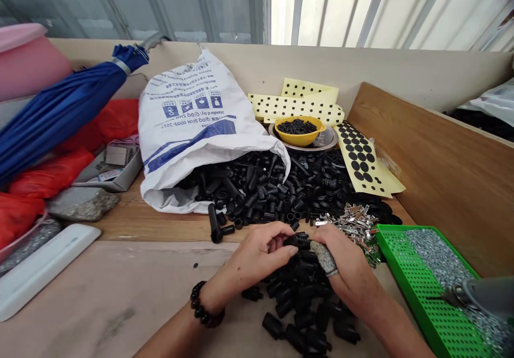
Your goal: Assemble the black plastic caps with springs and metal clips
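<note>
My left hand point(257, 256), with a dark bead bracelet on its wrist, pinches a short black plastic fitting point(300, 240) between thumb and fingers. Close against the fitting's right end is my right hand point(351, 267), its fingers bent and closed; what they grip is hidden. A speckled grey wrap point(323, 257) covers one of its fingers. Below both hands lies a heap of similar black fittings point(297, 336). Just beyond the right hand, silvery metal clips point(355, 221) are piled on the table.
A white sack point(193, 101) spills black plastic parts point(257, 187). Behind stands a yellow bowl point(299, 136) of small black pieces. At right, a green tray point(405, 286) holds small metal pieces under a power driver point(482, 296). A blue umbrella point(76, 104) and a stone point(84, 203) lie left.
</note>
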Tool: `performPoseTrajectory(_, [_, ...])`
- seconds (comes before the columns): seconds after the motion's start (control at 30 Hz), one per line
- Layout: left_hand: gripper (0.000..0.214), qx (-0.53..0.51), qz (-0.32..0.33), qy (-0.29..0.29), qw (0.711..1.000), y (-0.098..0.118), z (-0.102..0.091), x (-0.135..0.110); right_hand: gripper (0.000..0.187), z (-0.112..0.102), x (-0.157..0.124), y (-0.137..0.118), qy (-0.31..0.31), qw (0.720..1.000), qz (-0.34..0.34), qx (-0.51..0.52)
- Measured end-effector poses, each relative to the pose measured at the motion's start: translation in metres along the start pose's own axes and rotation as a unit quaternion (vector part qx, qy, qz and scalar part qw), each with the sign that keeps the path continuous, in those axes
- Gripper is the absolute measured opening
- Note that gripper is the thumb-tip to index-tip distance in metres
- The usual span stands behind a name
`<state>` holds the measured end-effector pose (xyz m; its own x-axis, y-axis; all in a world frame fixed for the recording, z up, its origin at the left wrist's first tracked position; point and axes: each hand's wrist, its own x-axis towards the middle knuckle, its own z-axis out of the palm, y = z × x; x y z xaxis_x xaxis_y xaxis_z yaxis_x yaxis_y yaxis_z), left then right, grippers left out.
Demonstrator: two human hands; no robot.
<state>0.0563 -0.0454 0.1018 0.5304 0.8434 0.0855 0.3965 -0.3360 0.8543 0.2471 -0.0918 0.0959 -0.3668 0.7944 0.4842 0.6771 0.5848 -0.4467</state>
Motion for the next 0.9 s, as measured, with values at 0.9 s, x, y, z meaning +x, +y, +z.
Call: performPoseTrajectory(0.9, [0.033,-0.417,-0.127,-0.041,0.899,0.002,0.022,-0.001,0.026,-0.025,0.009,-0.006,-0.037,0.992,0.079,0.086])
